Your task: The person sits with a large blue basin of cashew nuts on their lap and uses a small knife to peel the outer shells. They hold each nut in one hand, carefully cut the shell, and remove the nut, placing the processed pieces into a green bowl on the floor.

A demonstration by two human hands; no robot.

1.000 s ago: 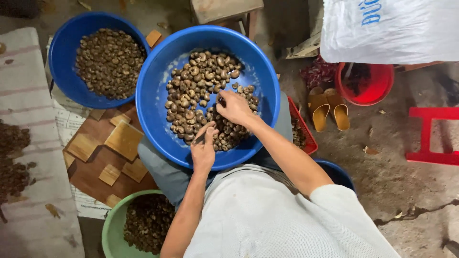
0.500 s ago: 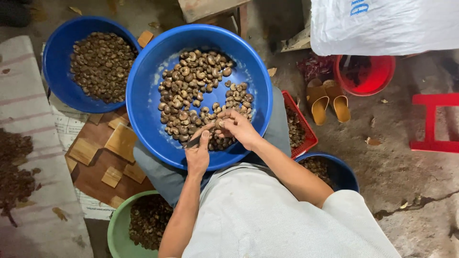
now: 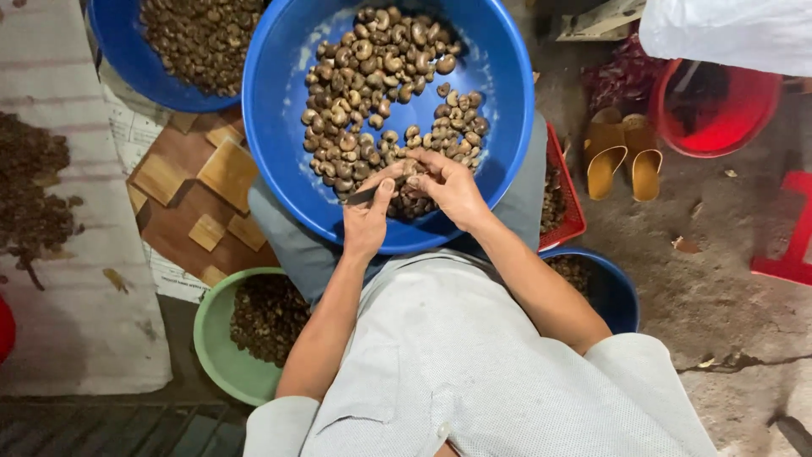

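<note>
A big blue basin rests on my lap, half full of brown curved nuts. Both hands meet over its near edge. My left hand grips a small dark blade that points toward the other hand. My right hand has its fingers closed around one nut, held against the blade's tip. The nut is mostly hidden by the fingers.
A second blue basin of nuts stands at the top left. A green bowl of dark shells sits by my left knee. To the right are a red basket, a small blue bowl, yellow sandals and a red bucket. Wooden blocks lie left.
My right hand drew back from the nut pile with a nut and met the left hand and its blade. The view has moved closer to the basin.
</note>
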